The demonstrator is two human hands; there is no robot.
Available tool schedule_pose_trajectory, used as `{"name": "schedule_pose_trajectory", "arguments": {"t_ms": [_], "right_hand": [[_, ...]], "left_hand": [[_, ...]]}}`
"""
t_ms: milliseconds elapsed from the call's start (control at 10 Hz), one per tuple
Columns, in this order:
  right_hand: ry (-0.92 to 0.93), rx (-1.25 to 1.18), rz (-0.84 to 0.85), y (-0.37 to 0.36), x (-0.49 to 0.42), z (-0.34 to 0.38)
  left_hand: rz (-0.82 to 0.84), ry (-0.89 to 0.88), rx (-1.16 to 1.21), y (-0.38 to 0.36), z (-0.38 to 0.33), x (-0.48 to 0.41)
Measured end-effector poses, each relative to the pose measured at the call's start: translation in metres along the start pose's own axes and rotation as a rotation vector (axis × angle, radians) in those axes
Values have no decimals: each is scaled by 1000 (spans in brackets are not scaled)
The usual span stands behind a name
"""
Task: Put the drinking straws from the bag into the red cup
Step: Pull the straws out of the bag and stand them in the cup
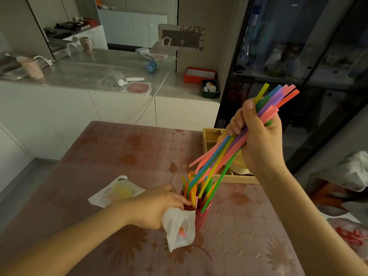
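My right hand [256, 134] grips a bundle of coloured drinking straws [225, 148], tilted, their lower ends pointing down into the red cup [203, 216]. Several straws stand in the cup. One green straw hangs down the cup's outside. My left hand [157, 206] holds a crumpled white plastic bag [179, 228] against the cup's left side, fingertips at the rim. A few small straw pieces show through the bag.
A second white bag [117, 191] with straws inside lies flat on the table left of the cup. A wooden tray [211, 140] sits at the table's far right edge. The pink patterned tablecloth [119, 156] covers the table. A dark glass cabinet [298, 56] stands behind.
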State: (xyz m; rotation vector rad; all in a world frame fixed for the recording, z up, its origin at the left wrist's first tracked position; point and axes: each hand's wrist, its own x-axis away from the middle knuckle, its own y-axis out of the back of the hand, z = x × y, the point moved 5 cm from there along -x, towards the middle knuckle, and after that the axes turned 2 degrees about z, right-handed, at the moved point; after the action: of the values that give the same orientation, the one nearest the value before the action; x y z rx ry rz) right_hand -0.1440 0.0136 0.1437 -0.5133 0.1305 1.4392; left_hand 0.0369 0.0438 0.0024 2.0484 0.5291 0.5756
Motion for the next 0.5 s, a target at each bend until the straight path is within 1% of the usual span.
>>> {"name": "schedule_pose_trajectory", "arguments": {"t_ms": [100, 200, 300, 400, 500], "right_hand": [[-7, -23, -14, -1, -9, 6], [-18, -25, -4, 0, -12, 7], [-45, -6, 41, 4, -1, -4], [-49, -4, 30, 17, 14, -9], [-71, -76, -27, 28, 20, -9]], "left_hand": [[-17, -40, 8, 1, -2, -3], [-11, -19, 26, -1, 2, -3], [-36, -19, 44, 1, 5, 0], [-55, -14, 53, 1, 5, 3], [-102, -32, -6, -5, 11, 4]]}}
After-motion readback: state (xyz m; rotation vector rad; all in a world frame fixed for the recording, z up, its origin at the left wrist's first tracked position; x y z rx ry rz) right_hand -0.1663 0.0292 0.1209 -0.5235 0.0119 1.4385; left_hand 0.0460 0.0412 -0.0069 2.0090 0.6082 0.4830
